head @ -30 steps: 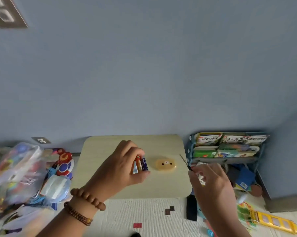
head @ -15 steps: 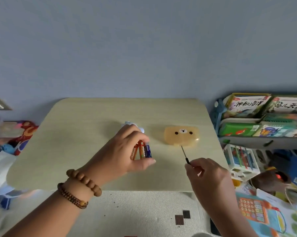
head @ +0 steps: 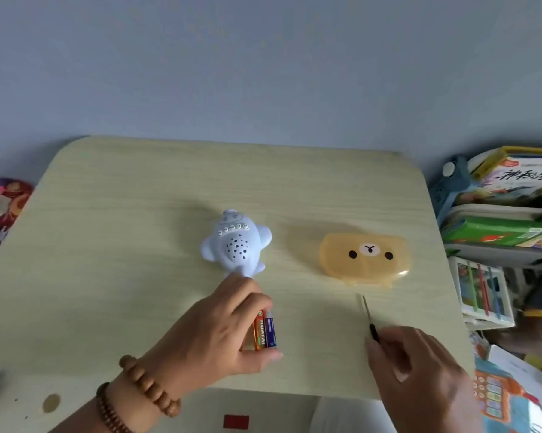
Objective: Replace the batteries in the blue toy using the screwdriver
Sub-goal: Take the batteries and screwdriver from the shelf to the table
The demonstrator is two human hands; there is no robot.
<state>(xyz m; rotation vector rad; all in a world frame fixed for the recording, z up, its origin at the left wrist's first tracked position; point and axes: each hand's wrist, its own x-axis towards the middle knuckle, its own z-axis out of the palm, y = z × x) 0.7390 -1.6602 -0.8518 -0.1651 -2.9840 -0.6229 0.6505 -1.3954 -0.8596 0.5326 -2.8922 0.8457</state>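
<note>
Blue toy point(head: 236, 244), a pale whale-like figure with a speaker grille and a row of buttons facing up, lies near the middle of the desk point(head: 107, 245). Its long axis runs away from the person, the tail end pointing back toward them. Just below that tail sits the left hand point(head: 223, 335), its fingers point(head: 257, 303) clamped on a few batteries point(head: 265, 329) resting on the desk, a knuckle almost touching the tail. The left hand is clearly the nearer one, with the toy straight ahead of it. The right hand point(head: 419, 367) is further right and lower, fingers closed around the handle of the screwdriver point(head: 369, 317), whose thin shaft points up and away toward a translucent orange bear-face case point(head: 366, 259), well apart from the toy. Since the speaker side is up, the battery door is probably underneath, so the toy likely needs turning over first.
</note>
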